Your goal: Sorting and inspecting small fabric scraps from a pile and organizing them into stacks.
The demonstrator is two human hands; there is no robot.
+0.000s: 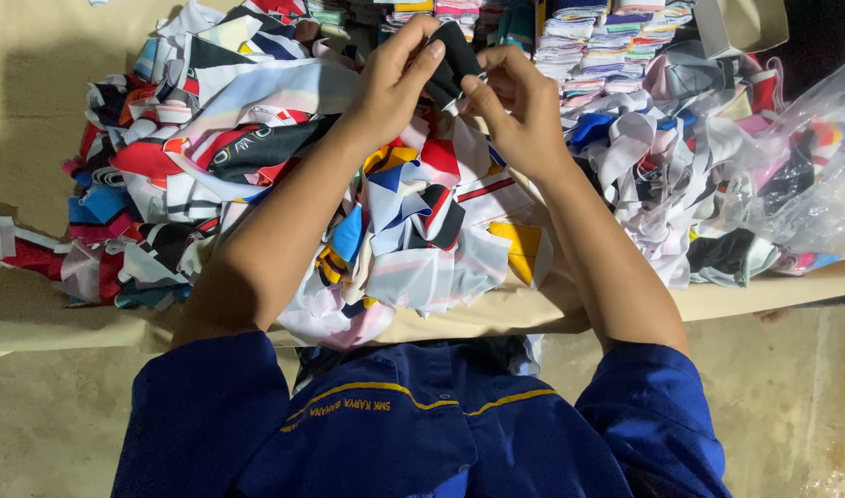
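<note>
A small black cloth piece (452, 57) is being held up above the worktop (533, 314), pinched between both hands over the middle of a large heap of mixed fabric offcuts (413, 221). The left hand (395, 85) is closing its grip on the near and upper side of the piece, fingers curled over its top edge, while the right hand (519, 109) is grasping the lower right edge between thumb and fingertips; both grips are clenched on the same piece. Judging by the pose, the piece is being turned or folded between the fingers, a step of handling one scrap lifted out of the heap. A further move with it would call for a steady pinch from both sides, since the cloth is limp and small.

Further out, neat stacks of folded pieces (588, 46) are standing in rows at the far edge. A clear plastic bag (809, 175) is lying at the right end of the worktop, and coloured cloth is showing through its film; how full it is cannot be told. A pale box-like thing (740, 23) is sitting at the far right; its contents are hidden. The person's blue work shirt (413, 424) is filling the bottom of the view.
</note>
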